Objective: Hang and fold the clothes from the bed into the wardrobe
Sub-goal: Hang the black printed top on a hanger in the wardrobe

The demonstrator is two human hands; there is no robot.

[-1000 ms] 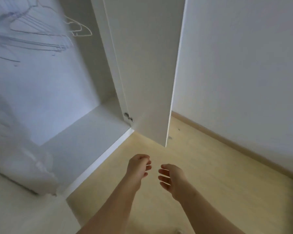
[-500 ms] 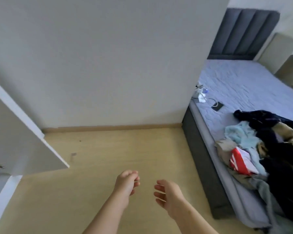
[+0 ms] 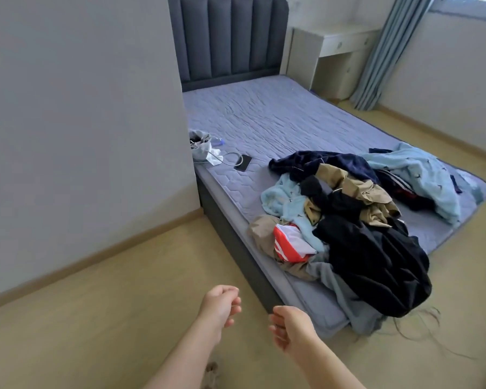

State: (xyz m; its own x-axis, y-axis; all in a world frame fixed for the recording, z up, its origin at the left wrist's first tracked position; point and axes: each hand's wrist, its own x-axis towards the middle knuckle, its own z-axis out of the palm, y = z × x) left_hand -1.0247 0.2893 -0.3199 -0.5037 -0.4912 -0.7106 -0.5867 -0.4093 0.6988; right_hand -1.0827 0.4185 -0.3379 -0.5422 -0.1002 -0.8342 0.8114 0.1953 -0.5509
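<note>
Both hands hang empty over the floor, short of the bed: the left hand (image 3: 220, 306) and the right hand (image 3: 291, 328) are each loosely curled, with nothing between the fingers. The right one is just beside the bed's near long edge, and the left one lies further out over the floor.

Ahead and to the right stands the bed (image 3: 278, 116), headboard at the far end, its upper half bare mattress. The pile of clothes (image 3: 348, 220) covers the foot half. It runs slantwise from the near long edge across to the far foot corner, so its long axis points away and rightward from the hands. Nothing from this pile is in hand yet, and the wardrobe is not in view.

Within the pile, the black garment (image 3: 376, 262) is the biggest mass and sits toward the near foot corner. Beyond it, a light blue garment (image 3: 421, 175) is spread toward the far foot corner. A grey garment (image 3: 345, 299) spills from under the black one over the near edge, and it is the piece closest to the right hand. A red and white piece (image 3: 289, 242) lies by the near edge further up, about straight ahead.

My judgement is that the right hand has the shorter reach, forward and to the right, with the grey or black garment first.
</note>
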